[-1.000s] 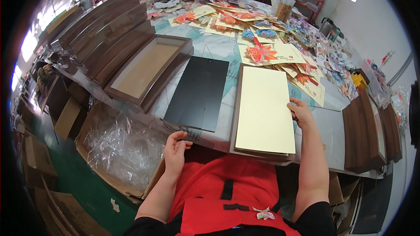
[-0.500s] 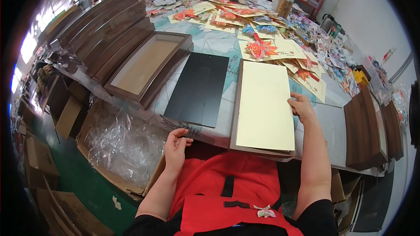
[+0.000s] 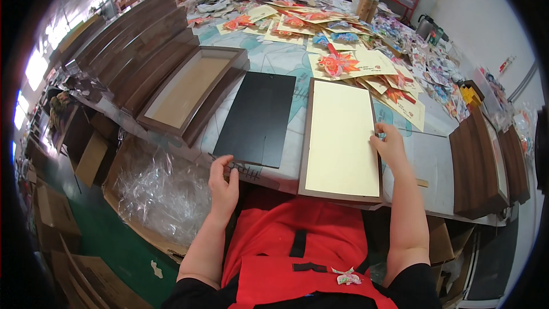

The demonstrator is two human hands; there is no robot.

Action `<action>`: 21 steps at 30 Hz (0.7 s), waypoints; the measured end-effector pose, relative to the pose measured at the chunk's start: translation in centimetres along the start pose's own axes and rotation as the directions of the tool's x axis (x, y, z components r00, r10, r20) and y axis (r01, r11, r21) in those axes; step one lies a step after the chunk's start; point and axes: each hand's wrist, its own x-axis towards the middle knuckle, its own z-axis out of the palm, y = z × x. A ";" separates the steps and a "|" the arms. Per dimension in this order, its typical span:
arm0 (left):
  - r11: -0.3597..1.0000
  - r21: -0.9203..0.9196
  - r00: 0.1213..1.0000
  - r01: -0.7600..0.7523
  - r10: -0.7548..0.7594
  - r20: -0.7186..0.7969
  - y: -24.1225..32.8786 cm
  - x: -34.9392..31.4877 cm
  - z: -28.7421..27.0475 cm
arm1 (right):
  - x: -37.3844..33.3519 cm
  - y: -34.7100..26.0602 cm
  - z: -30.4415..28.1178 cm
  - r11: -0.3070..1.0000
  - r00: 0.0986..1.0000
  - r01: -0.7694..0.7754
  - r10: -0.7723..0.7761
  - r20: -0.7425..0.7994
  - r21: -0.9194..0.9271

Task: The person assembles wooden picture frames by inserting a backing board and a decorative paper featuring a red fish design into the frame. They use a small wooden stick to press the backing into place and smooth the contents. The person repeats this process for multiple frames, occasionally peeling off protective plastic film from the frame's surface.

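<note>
A cream card [image 3: 341,137] lies within a brown rectangular frame [image 3: 303,177] at the table's near edge, its borders showing around the card. My right hand [image 3: 391,147] is at the card's right edge, thumb and bent fingers closed on that edge. To the left lies a flat black panel [image 3: 257,119] with a thin slit near its lower end. Beside the panel's near left corner is my left hand [image 3: 222,186], fingers bent and thumb apart, holding nothing visible. Whether its fingertips touch the panel is unclear.
Brown frames [image 3: 137,51] stand in a row at left, one open frame [image 3: 191,88] leaning nearest. More frames [image 3: 477,166] stand at right. Cards with orange fish [image 3: 337,66] pile up at the back. A carton of clear plastic wrap [image 3: 163,194] sits below the table's left edge.
The cream card has settled lower and squarer inside the brown frame. My left hand has moved up and slightly left to the black panel's corner. My right hand has shifted slightly left along with the edge.
</note>
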 end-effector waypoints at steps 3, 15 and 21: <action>0.954 0.246 0.982 -0.171 0.185 -0.035 0.0 2.5 0.2 | -2.8 -1.2 0.8 0.969 0.972 0.227 -0.232 -0.040 -0.102; 0.803 0.583 0.910 -0.124 -0.142 0.390 1.6 7.6 4.5 | -7.3 -4.4 1.9 0.893 0.956 0.272 -0.209 0.205 -0.358; 0.831 0.545 0.885 -0.112 -0.165 0.434 1.8 8.2 3.3 | -0.1 -3.4 2.0 0.912 0.964 0.212 -0.135 0.230 -0.352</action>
